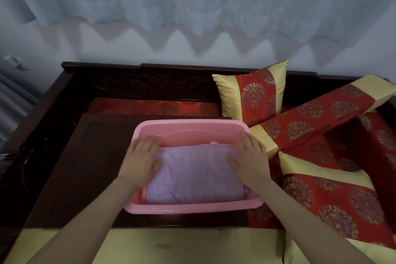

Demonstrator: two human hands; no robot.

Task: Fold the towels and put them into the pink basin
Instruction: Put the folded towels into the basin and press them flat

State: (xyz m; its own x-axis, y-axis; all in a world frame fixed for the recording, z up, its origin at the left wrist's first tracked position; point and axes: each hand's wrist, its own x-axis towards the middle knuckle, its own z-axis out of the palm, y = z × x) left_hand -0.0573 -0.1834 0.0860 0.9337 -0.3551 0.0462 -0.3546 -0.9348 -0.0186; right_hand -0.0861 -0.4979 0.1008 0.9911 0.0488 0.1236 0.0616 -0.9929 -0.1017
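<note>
Our left hand (142, 156) and right hand (248, 156) press flat on the ribbed lilac towel (192, 176), long axis left-right, in the smooth pink basin (192, 208).

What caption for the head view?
Left hand and right hand lie flat on a folded purple towel in the pink basin on a dark table.

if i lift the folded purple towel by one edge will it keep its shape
Probably not: the purple towel is soft ribbed cloth with rounded edges, so it would likely droop and unfold. It looks light for its bulk. The left hand and right hand lie flat on it, so it likely squashes easily.
</note>
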